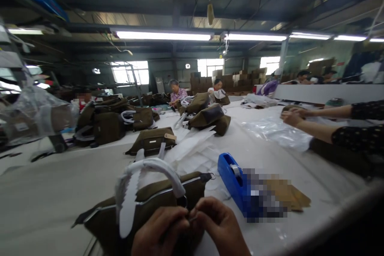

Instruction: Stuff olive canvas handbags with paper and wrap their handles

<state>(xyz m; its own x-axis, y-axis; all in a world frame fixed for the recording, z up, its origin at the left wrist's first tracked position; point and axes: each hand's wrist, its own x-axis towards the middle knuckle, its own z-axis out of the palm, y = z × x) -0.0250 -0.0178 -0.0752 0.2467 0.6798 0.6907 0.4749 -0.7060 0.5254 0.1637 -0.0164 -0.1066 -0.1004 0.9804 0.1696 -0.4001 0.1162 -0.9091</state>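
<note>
An olive-green bag point(156, 192) with a silvery zipper lies at the near edge of the white table, its handles point(163, 168) wrapped in white material. Over its front, my left hand point(162, 230) and my right hand point(220, 224) meet fingertip to fingertip, both pinched closed. Between them is something small and thin near the bag's ring, too small to name. Right of the bag stands a blue tape dispenser point(232, 180). Behind the bag, white sheets point(195, 150) lie beside another olive bag point(153, 141) with a brown tag.
Brown card pieces point(301, 200) lie right of the dispenser. More olive bags point(199, 112) are piled farther back and at left. Clear plastic point(276, 132) lies at right, near another person's hands point(292, 117). Other people sit at the back.
</note>
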